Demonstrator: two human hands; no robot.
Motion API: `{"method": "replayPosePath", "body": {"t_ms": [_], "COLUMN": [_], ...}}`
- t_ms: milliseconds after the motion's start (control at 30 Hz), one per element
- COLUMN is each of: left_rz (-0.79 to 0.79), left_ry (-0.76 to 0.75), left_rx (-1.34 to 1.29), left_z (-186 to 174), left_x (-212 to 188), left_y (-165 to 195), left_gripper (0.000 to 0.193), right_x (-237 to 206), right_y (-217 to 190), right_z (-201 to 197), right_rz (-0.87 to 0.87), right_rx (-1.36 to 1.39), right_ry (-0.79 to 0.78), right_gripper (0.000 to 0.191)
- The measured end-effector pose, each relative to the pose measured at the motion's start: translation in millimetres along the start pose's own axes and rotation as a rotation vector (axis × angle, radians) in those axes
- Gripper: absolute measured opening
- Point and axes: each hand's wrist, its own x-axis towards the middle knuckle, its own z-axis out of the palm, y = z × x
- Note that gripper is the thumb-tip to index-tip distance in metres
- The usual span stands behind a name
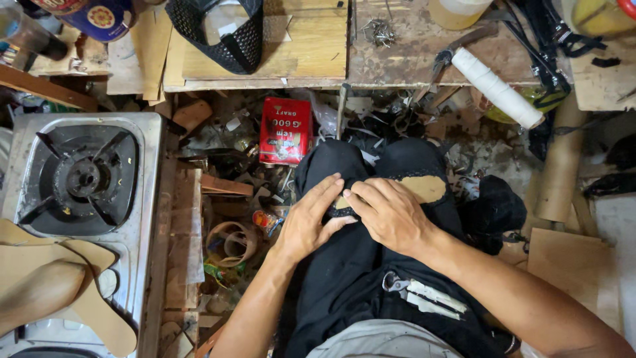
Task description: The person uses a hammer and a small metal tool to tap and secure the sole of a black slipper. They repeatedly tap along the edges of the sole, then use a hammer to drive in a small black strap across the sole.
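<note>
Pressing both hands together on your lap, you work a tan sole-shaped piece (424, 188) edged with black material, lying on the black cloth (344, 278) over your knees. Left hand (310, 222): fingers spread flat, tips on the piece's near end, not closed around it. Right hand (389, 213): fingers curled down, pinching the black edge where it meets the tan; grip narrow, on the piece. The hands touch at the fingertips.

Pliers (424, 296) with pale handles lie on the cloth near your waist. Red tin (285, 130) stands on the littered floor just past your knees. Gas stove (83, 179) sits to the left, tan insole cutouts (99, 311) overlapping its near corner. White thread roll (497, 87) lies on the wooden bench (397, 59) ahead, black mesh upper (215, 30) further left.
</note>
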Motion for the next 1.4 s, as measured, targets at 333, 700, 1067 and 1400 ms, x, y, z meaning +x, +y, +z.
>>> {"method": "replayPosePath", "body": {"t_ms": [333,700,1067,1400], "left_rz": [-0.057,-0.058,-0.075,-0.095], "left_ry": [0.067,0.121,0.130,0.150], "left_rx": [0.012,-0.058,-0.085,-0.130], "left_z": [-1.8,-6.5,6.6,14.5], "left_x": [-12.8,-9.8,0.3,-3.5], "left_y": [5.7,17.4,4.1,7.7], "left_gripper": [0.059,0.055,0.056,0.060], "right_x": [-1.8,-17.9,-62.9,-106.0], "right_y": [69.5,157.9,-23.9,-34.5], "right_z": [-52.6,-77.0,-40.8,-34.4], "right_rz": [0.166,0.437,0.486,0.576], "right_rx": [-0.112,-0.440,0.791,0.542], "right_ry": [0.173,0.137,0.856,0.171], "right_gripper": [0.017,0.035,0.029,0.025]}}
